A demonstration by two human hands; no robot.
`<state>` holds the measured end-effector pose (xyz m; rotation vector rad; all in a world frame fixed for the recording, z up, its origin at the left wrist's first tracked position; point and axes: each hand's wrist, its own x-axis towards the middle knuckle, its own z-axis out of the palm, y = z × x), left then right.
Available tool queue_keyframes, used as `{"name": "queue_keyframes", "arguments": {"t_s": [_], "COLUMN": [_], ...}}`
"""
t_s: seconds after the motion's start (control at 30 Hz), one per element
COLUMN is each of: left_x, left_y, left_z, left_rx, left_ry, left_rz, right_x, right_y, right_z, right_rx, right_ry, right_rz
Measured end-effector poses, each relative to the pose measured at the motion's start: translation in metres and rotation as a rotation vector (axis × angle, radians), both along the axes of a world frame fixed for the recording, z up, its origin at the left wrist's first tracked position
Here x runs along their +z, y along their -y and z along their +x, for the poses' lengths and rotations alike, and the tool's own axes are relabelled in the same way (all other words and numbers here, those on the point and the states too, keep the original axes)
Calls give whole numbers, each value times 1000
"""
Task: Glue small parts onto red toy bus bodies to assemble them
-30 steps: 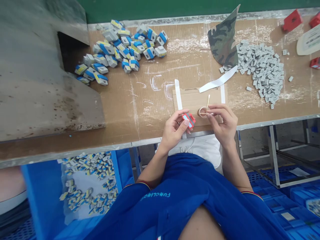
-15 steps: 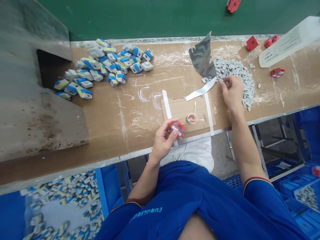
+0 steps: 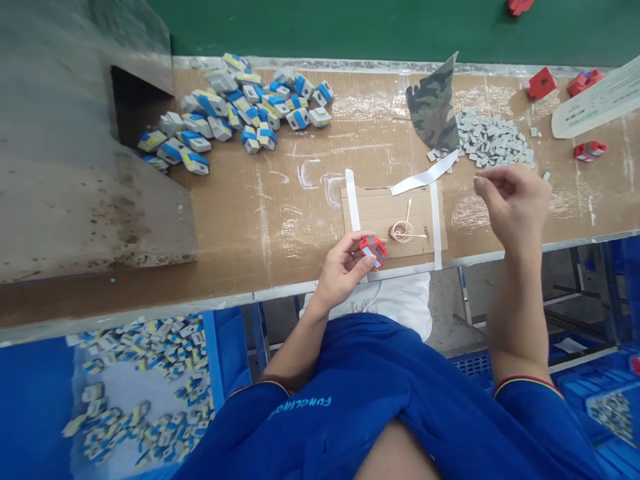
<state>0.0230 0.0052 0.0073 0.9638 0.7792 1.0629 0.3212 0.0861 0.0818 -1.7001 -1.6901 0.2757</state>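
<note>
My left hand (image 3: 345, 268) holds a small red toy vehicle (image 3: 374, 252) with grey and pale blue parts, thumb on its near side, just above the table's front edge. My right hand (image 3: 520, 200) is raised over the table with thumb and fingertips pinched together. Something tiny and greyish shows at the fingertips, too small to make out. Behind that hand lies a pile of small light grey pieces (image 3: 495, 139). Right of my left hand, a small round cup (image 3: 401, 231) with cotton swabs (image 3: 409, 211) stands on a taped cardboard sheet (image 3: 380, 205).
Several white, blue and yellow toy vehicles (image 3: 250, 110) are heaped at the back left beside a metal chute (image 3: 150, 220). A camouflage scrap (image 3: 434, 110) and white strip (image 3: 425, 179) lie by the pile. A clear bottle (image 3: 600, 93) and red vehicles (image 3: 590, 151) are at right.
My right hand has lifted off the grey pile and come nearer to me, fingers pinched. My left hand still holds the red toy vehicle. The whole view has shifted slightly.
</note>
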Motion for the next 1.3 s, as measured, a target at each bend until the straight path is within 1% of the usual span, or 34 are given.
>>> {"name": "queue_keyframes", "arguments": {"t_s": [0.03, 0.1, 0.17, 0.2, 0.27, 0.33, 0.4, 0.6, 0.77, 0.93, 1.07, 1.17, 1.3], "left_x": [0, 1, 0, 0, -1, -2, -2, -2, -3, -3, -5, -7, -7], "left_y": [0, -1, -1, -1, 0, 1, 2, 2, 3, 3, 2, 2, 2], "left_z": [0, 0, 0, 0, -2, -3, -3, -4, -3, -5, -6, -5, -4], "left_rx": [-4, -10, -20, -30, -46, -56, -58, -83, -83, -57, -43, -21, 11], "left_ry": [12, 23, 17, 12, -2, -16, -34, -48, -45, -123, -178, -177, -175], "left_rz": [11, 40, 59, 62, 56, 55, 54, 34, 18, 35, 81, 110, 140], "right_x": [5, 7, -3, -10, -24, -33, -35, -26, -20, -15, -14, -15, -19], "right_y": [22, 63, 93, 104, 114, 114, 110, 105, 103, 101, 108, 115, 120], "right_z": [-16, -50, -82, -95, -114, -122, -124, -124, -123, -126, -135, -143, -149], "right_rx": [20, 114, 172, 162, 123, 108, 134, 187, 221, 253, 203, 144, 109], "right_ry": [-78, -295, -459, -514, -537, -508, -464, -369, -303, -223, -84, 50, 87], "right_rz": [28, -13, -102, -107, -99, -81, -65, -8, -51, -84, -61, -61, -56]}}
